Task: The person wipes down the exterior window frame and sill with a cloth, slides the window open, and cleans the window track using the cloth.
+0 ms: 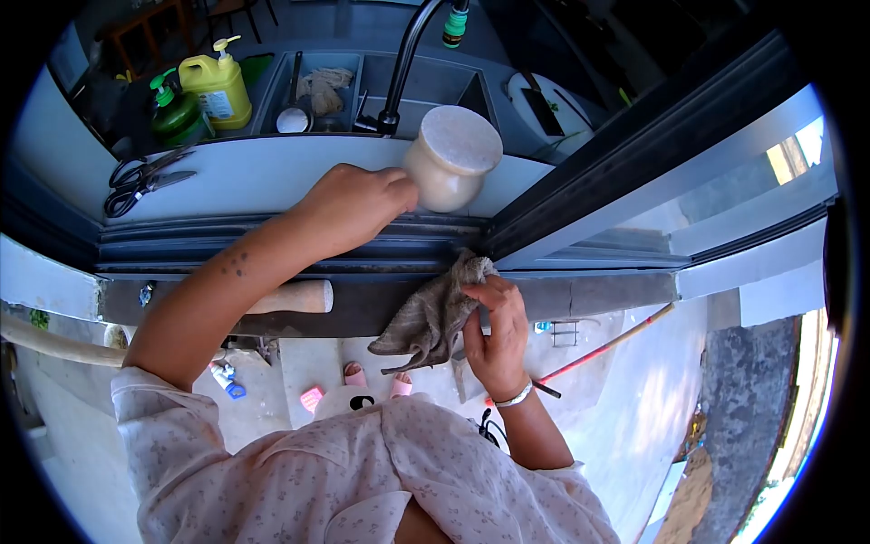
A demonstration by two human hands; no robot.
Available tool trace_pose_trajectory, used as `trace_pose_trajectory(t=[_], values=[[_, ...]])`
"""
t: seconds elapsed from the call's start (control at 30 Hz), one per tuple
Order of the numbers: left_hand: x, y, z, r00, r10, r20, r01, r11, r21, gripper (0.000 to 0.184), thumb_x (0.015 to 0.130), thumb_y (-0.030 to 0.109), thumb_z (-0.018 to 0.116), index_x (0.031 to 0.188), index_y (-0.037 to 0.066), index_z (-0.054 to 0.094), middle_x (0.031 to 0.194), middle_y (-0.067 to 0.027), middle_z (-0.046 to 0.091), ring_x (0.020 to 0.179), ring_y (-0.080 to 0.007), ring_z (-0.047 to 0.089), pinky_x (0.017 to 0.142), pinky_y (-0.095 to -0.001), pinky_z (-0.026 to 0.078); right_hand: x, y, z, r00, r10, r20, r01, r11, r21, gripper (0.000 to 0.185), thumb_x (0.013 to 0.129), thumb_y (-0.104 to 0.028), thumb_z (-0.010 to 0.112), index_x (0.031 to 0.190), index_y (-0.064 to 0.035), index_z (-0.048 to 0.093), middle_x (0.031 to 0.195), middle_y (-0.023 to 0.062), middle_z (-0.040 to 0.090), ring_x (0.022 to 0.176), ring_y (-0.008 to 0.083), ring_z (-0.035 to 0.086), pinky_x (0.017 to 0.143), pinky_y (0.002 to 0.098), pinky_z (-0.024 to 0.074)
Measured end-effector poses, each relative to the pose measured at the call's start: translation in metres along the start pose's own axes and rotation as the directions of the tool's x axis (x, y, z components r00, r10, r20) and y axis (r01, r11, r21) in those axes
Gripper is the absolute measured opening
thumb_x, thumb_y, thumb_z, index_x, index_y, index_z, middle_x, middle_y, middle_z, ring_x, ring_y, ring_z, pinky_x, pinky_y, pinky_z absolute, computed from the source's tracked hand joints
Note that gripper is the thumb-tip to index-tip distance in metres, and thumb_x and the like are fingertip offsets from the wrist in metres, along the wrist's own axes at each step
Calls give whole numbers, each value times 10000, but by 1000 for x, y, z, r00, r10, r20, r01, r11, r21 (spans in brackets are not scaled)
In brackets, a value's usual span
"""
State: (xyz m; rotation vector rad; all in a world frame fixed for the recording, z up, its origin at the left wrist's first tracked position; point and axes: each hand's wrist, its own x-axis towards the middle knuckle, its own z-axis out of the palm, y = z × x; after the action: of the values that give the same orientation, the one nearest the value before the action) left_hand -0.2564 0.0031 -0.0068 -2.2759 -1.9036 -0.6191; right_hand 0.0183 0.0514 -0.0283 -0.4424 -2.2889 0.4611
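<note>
My left hand [367, 204] reaches across the window sill, its fingers curled against the left side of a pale, round-bellied pot [444, 186] with a flat, speckled top. Part of that grip is hidden under the hand. Bunched in my right hand [497, 331] is a grey-brown cloth [430, 313], its upper end touching the window track [390, 247] and its lower corners hanging over the ledge. Below my left forearm, a thick pale rod [294, 297] with a flat end lies on the dark outer ledge [535, 304].
Scissors [145, 179] lie on the sill's left. Behind are a green pump bottle [177, 113], a yellow pump jug [217, 91], a sink [417, 91] and its black faucet [399, 72]. An angled window frame [652, 150] borders the right. Below, a red-tipped pole [598, 349] stands out.
</note>
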Motion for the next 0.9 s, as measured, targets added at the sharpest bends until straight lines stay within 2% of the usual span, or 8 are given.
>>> trace_pose_trajectory(t=[0.1,0.2,0.27,0.37,0.6,0.7,0.77,0.9], values=[[-3,-4,-8,998,-61,-20,59,994,-93,55,931,173,639,955,130,665,936,-30,656,759,-255,693,670,-389,564,0,0,1,1000,-9,-5,9,1000,1,385,739,109,623,1096,-36,623,1050,169,655,994,362,628,873,444,490],[0,-3,-8,999,35,2,-34,995,-97,58,885,159,671,941,147,677,922,-30,645,755,-260,689,664,-387,562,0,1,1,1000,-11,-2,11,1000,3,382,742,109,619,1095,-36,623,1049,168,656,997,362,629,875,440,493],[4,-1,-5,993,118,25,-118,993,23,104,838,148,691,941,157,693,912,-25,637,757,-261,690,668,-386,562,0,0,1,1000,4,3,-4,1000,11,379,744,108,618,1095,-35,622,1050,170,655,1000,366,629,879,440,496],[14,3,-8,987,110,117,-109,994,-12,222,774,77,675,970,158,740,901,-64,650,812,-273,702,712,-390,570,0,1,1,1000,12,8,-12,1000,13,378,746,107,616,1097,-33,621,1049,175,654,1003,368,629,885,446,497],[25,2,-14,975,143,168,-143,990,-15,201,774,93,659,945,151,749,926,-58,701,881,-261,719,745,-364,579,-1,0,0,1000,10,15,-10,1000,17,402,738,163,577,1101,-9,599,1039,192,640,1006,389,625,901,426,499],[30,3,-18,963,172,206,-179,984,20,157,791,103,642,913,125,738,922,-71,708,860,-272,725,728,-371,588,0,1,1,1000,2,2,-2,1000,15,388,737,113,615,1097,-30,620,1047,182,650,992,373,629,878,450,503],[30,2,-14,944,216,247,-255,957,139,75,814,137,608,872,112,649,844,-63,637,759,-277,700,648,-383,567,1,1,1,1000,-6,-2,7,1000,7,394,729,116,617,1096,-29,623,1041,182,648,979,374,628,871,450,505],[22,-1,0,942,235,238,-291,927,238,103,822,136,603,916,101,627,854,-76,638,767,-284,703,628,-378,565,1,2,3,1000,-20,-13,20,1000,2,402,721,118,617,1095,-28,625,1037,182,647,968,373,626,862,448,507]])
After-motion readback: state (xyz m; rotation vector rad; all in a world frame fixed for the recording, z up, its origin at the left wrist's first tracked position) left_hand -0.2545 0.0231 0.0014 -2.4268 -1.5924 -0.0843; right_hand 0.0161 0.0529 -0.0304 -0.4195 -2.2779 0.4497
